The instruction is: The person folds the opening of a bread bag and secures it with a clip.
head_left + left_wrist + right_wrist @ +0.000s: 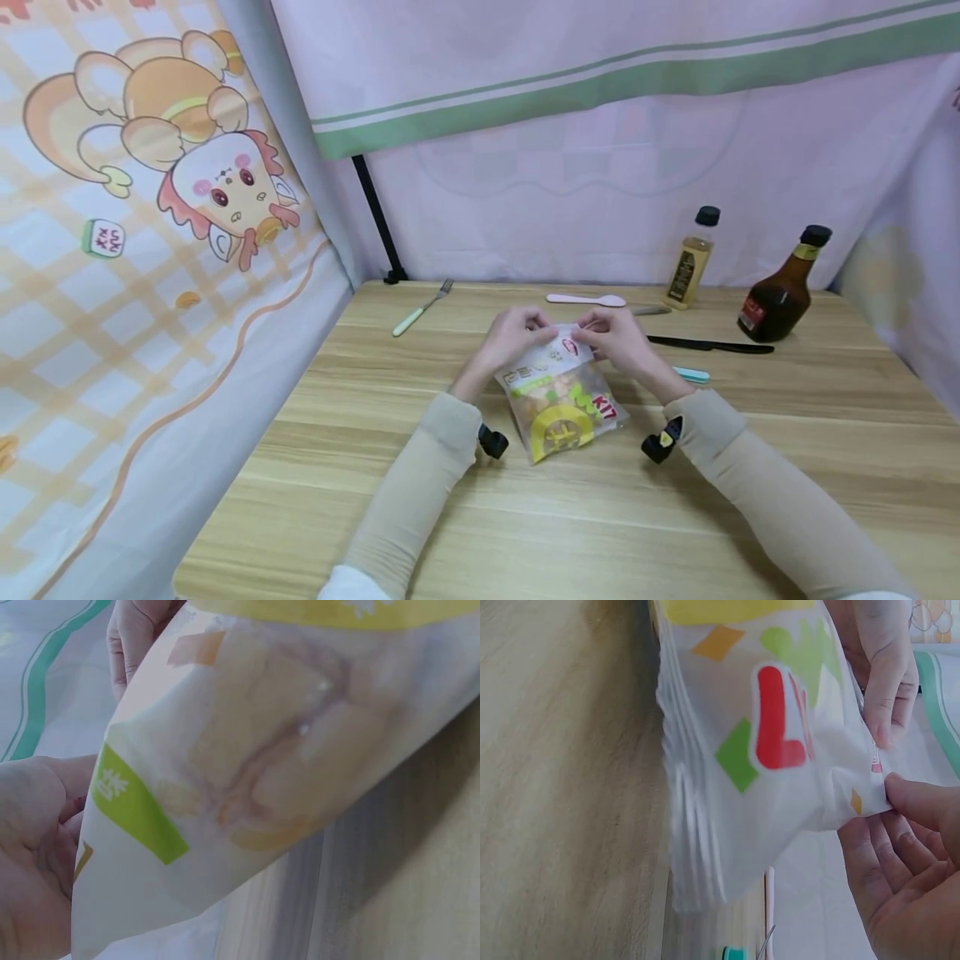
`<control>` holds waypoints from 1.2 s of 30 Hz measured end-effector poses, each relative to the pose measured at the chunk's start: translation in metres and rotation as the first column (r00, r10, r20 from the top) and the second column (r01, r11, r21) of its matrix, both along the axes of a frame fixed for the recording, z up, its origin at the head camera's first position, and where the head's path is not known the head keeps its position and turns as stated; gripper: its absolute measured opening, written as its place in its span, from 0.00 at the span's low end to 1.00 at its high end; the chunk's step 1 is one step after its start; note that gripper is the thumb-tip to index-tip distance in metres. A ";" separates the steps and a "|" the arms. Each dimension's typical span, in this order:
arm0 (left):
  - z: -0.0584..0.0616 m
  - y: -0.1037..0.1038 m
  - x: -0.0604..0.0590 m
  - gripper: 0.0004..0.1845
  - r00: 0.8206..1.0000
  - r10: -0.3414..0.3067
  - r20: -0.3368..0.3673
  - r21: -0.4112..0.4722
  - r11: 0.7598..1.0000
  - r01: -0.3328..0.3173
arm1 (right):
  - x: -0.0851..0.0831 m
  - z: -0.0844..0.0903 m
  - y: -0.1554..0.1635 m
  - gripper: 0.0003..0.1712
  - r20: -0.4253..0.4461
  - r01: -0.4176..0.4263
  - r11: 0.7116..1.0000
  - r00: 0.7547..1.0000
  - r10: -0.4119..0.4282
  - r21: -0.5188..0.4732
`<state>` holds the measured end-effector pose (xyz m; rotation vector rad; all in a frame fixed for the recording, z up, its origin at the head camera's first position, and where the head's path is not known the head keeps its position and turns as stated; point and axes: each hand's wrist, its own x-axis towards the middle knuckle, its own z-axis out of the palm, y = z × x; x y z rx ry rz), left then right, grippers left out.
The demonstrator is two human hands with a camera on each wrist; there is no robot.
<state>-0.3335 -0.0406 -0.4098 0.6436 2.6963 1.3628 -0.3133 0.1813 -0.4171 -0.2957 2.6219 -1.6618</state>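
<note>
A clear snack bag (561, 400) printed in yellow, green and red stands on the wooden table (525, 517), its top edge raised between both hands. My left hand (512, 332) pinches the top left corner; the right hand (611, 335) pinches the top right corner. In the left wrist view the bag (262, 765) fills the frame beside my left hand (37, 855), and pale snack pieces show through the film. In the right wrist view the bag (765, 750) shows a red letter, with my right hand (907, 847) pinching its edge.
Beyond the hands lie a fork (422, 308), a white spoon (587, 299), a black knife (710, 344) and a teal-handled tool (691, 374). A small oil bottle (692, 258) and a dark sauce bottle (783, 287) stand at the back right. Cloth panels enclose the table.
</note>
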 end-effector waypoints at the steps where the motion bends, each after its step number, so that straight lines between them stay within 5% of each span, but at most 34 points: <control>1: 0.000 0.000 0.000 0.08 1.000 0.002 -0.006 0.005 1.000 -0.002 | 0.000 0.001 0.000 0.16 -0.001 0.003 1.000 1.000 -0.003 0.000; 25: -0.002 -0.006 -0.007 0.05 0.994 -0.052 -0.097 0.054 0.997 0.058 | 0.000 -0.003 0.002 0.15 -0.006 -0.036 0.997 0.999 0.036 -0.070; 36: -0.001 -0.002 -0.004 0.16 0.994 -0.080 -0.073 -0.065 0.995 0.075 | 0.004 -0.006 0.001 0.11 -0.093 -0.045 0.998 0.995 0.040 -0.045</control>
